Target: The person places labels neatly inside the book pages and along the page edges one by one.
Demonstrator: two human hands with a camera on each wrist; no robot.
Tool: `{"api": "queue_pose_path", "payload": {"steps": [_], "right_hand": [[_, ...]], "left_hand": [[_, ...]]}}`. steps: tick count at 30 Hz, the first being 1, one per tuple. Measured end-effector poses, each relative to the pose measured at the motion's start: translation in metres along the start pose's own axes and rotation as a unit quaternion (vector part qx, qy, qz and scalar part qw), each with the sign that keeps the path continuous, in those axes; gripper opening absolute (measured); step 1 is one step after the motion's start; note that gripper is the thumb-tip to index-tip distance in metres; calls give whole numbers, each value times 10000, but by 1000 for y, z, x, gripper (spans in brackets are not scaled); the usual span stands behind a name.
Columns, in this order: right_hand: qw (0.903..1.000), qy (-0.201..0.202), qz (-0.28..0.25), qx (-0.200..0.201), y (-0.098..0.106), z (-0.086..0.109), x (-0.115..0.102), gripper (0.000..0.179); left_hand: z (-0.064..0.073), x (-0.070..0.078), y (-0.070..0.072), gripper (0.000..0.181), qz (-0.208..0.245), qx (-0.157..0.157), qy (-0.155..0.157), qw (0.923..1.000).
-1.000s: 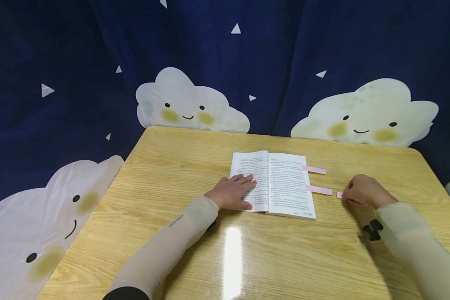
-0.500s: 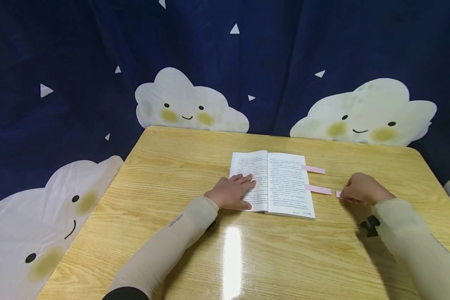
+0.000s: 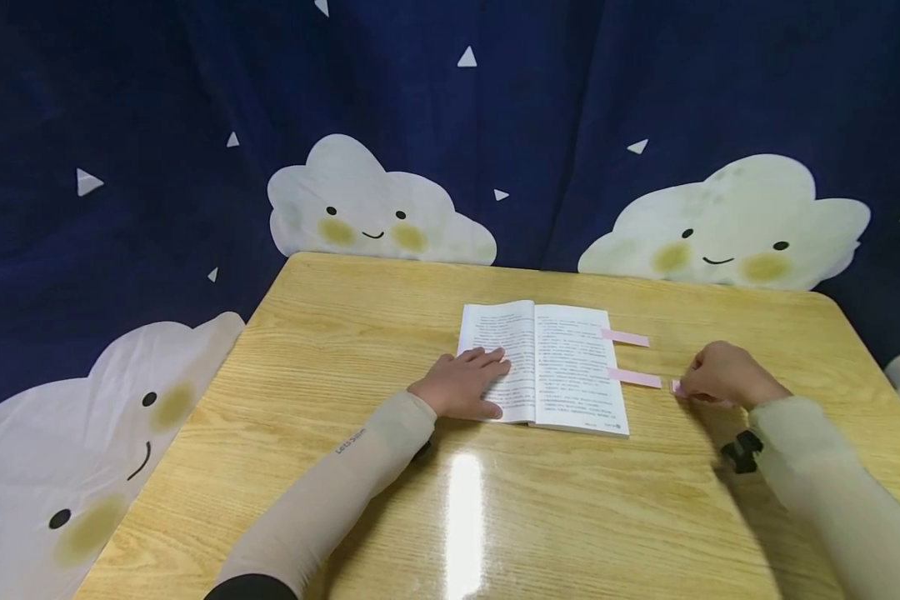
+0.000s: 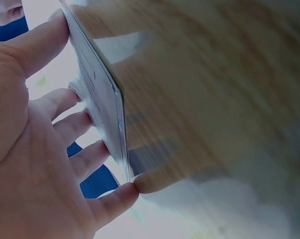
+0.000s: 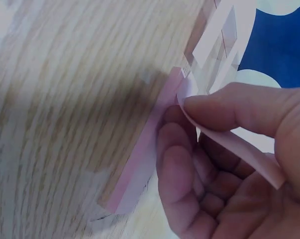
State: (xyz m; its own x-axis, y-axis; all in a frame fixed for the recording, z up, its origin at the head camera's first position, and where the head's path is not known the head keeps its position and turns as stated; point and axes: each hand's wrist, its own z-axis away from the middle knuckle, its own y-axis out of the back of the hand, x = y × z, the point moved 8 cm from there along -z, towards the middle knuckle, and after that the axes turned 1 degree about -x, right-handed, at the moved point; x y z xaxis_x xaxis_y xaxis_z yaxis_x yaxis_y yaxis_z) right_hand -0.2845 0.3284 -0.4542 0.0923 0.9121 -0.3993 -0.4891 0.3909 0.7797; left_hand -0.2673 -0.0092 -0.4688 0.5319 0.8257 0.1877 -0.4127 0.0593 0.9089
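Note:
An open book lies on the wooden table, two pink sticky strips, an upper one and a lower one, jutting from its right page. My left hand rests on the left page with fingers spread; the left wrist view shows its fingers along the book's edge. To the right of the book, my right hand pinches one pink sticky note strip between thumb and forefinger. That strip curves up from the narrow sticky note pad, which lies on the table and is mostly hidden in the head view.
The table extends around the book, with a bright light reflection in front. A dark blue curtain with smiling clouds hangs behind and to the left. A black device sits under the right wrist.
My right hand has risen slightly at the pad, its fingers still at the end nearest the book. My left hand has stayed in place on the page.

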Motion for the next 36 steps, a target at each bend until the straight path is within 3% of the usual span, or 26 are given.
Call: {"api": "queue_pose_path", "payload": {"steps": [18,36], "right_hand": [[9996,140,178,-187,7,4,-8,29],[9996,124,-132,-213,10,7,-6,29]], "left_hand": [[2,0,3,79,8,20,0,10000],[1,0,5,78,60,65,4,10000]]}}
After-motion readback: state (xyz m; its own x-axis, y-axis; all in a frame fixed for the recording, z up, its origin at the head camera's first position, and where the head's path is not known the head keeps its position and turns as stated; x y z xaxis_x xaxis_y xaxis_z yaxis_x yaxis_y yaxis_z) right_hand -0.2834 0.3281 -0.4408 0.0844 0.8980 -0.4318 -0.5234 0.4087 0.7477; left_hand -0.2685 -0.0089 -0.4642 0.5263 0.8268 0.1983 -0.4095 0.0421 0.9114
